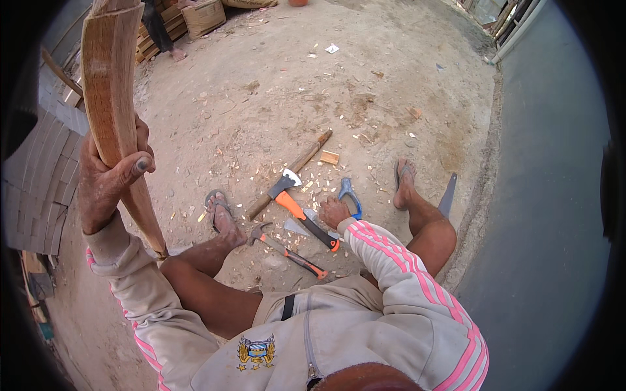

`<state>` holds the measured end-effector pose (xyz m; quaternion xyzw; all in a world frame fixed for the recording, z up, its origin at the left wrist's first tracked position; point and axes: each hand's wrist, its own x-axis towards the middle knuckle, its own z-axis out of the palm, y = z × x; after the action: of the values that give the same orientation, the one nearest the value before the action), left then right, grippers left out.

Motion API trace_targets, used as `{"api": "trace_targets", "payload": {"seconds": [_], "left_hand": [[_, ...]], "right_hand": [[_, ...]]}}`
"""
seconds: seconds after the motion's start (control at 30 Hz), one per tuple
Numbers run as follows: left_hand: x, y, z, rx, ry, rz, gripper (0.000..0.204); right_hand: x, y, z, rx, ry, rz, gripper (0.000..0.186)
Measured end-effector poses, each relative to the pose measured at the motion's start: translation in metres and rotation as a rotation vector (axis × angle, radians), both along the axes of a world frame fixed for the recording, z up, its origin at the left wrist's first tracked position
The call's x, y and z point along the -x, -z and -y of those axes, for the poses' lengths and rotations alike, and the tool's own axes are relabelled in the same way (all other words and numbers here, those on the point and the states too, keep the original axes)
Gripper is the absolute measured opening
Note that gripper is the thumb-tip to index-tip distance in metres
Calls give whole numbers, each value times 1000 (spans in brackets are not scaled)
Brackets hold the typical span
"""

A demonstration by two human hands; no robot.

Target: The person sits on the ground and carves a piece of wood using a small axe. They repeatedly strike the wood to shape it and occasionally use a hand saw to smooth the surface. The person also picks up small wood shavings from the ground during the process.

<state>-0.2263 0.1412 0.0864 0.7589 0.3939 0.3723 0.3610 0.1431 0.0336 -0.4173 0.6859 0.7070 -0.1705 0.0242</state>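
Observation:
In my left hand, a long curved piece of wood stands nearly upright, fingers and thumb wrapped round it, its lower end near the ground beside my left knee. My right hand is down at a handsaw with a blue handle, fingers curled against it; part of the grip is hidden. Left of that hand lies an axe with an orange and black handle, its head resting across a round wooden stick. A claw hammer lies nearer to me.
Wood chips and a small wooden block lie on the dirt ground. Another saw blade shows beyond my right knee. A grey wall runs along the right. Stacked blocks stand left. Another person's leg shows far left.

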Motion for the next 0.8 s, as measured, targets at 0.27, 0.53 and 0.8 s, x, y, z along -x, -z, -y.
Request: {"api": "trace_targets", "payload": {"seconds": [0.27,0.53,0.8], "left_hand": [[-18,8,10,121,-10,26,27],[-12,2,18,41,-164,-32,28],[-15,-11,32,-227,-305,-168,30]], "right_hand": [[73,7,-18,151,-24,-90,85],[84,43,-18,165,49,-87,60],[35,-37,-78,4,288,-732,58]]}}
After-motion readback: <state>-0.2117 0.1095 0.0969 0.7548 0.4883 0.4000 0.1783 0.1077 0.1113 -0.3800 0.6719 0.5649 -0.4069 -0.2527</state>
